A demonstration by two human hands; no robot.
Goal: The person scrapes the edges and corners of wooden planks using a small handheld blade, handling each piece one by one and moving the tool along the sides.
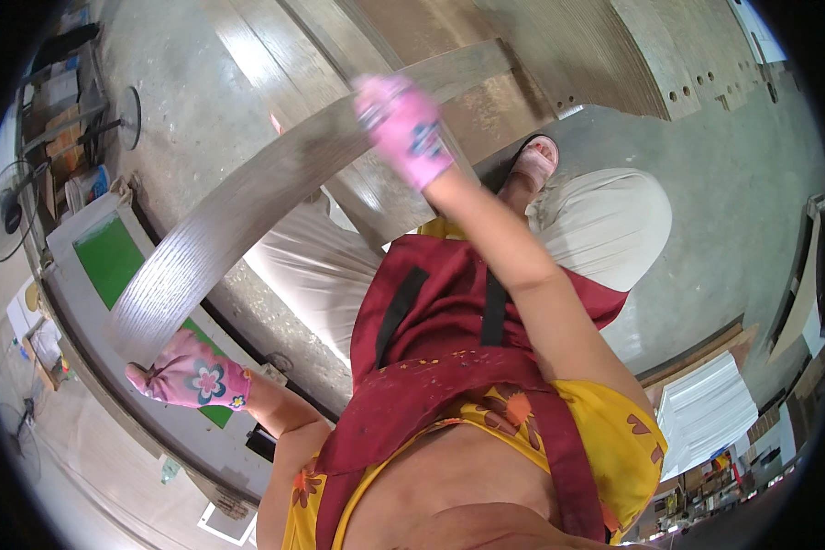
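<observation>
Head view: a long gray wood-grain board (257, 194) stretched diagonally past the person's left leg (316, 275). The pink-gloved left hand (191, 371) met its lower end, fingers hidden; the blurred right hand (403, 131) overlapped it farther up. I could not tell either grip's state.

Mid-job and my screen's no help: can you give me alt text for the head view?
A long grey wood-grain board runs diagonally across the view, with the wearer's pink-gloved left hand at its lower-left end and pink-gloved right hand, blurred, over it farther along. More boards lie ahead.
</observation>
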